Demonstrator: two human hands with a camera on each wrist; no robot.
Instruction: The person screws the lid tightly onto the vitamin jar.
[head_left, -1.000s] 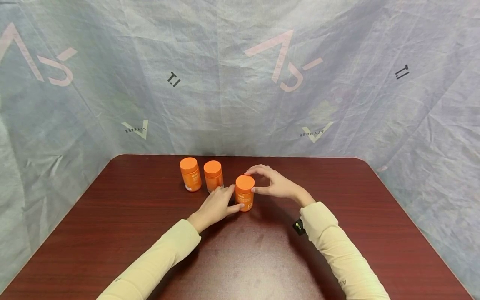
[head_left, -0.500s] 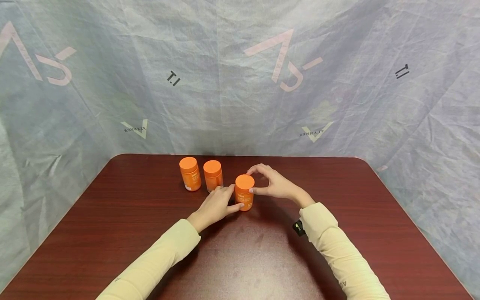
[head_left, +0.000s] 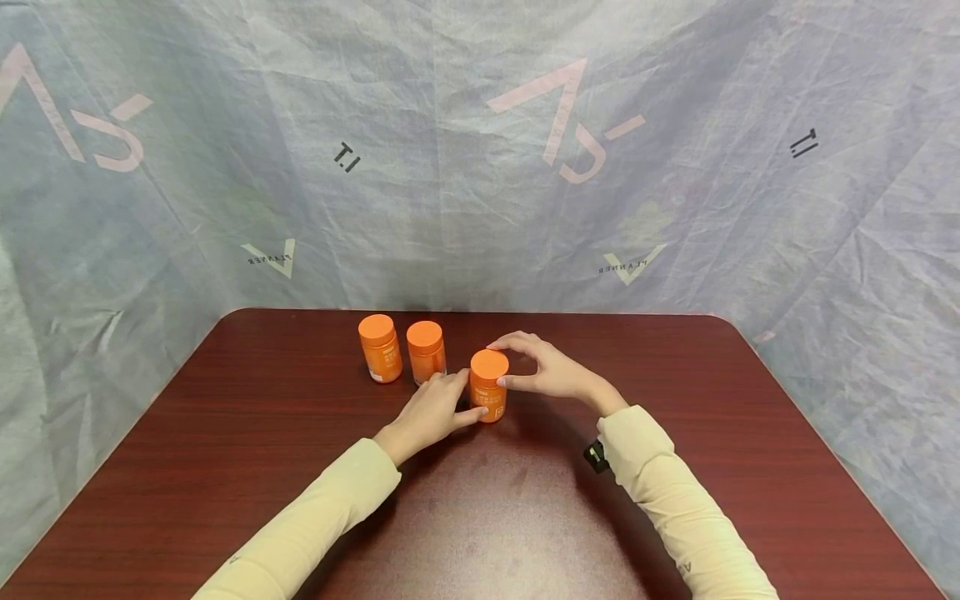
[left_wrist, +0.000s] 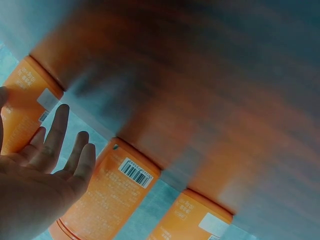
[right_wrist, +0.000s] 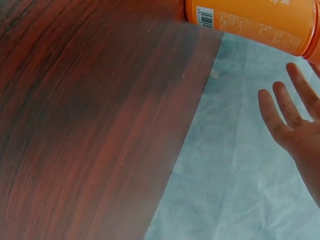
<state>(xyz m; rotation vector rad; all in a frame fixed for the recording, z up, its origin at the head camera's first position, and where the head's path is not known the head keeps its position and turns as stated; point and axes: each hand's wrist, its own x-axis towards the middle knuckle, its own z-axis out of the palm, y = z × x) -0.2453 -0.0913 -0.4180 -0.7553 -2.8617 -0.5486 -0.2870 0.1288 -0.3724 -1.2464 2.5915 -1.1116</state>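
Note:
Three orange bottles with orange lids stand on a dark red-brown table (head_left: pixel 525 517). The nearest bottle (head_left: pixel 491 402) is held between both hands. My left hand (head_left: pixel 468 396) grips its body from the left, thumb in front and fingers behind. My right hand (head_left: pixel 504 363) pinches its lid (head_left: pixel 487 363) from the right with thumb and forefinger. The left wrist view shows my left fingers (left_wrist: pixel 55 135) against that bottle (left_wrist: pixel 22 115). In the right wrist view the bottle (right_wrist: pixel 255 20) lies beyond my spread right fingers (right_wrist: pixel 292 117).
The other two bottles (head_left: pixel 380 348) (head_left: pixel 426 351) stand side by side just left of and behind my left hand, near the table's far edge. A wrinkled grey-blue printed sheet (head_left: pixel 480 167) hangs behind and around the table. Cream sleeves cover both forearms.
My right fingers shift slightly around the lid. The bottle and my left hand stay where they were.

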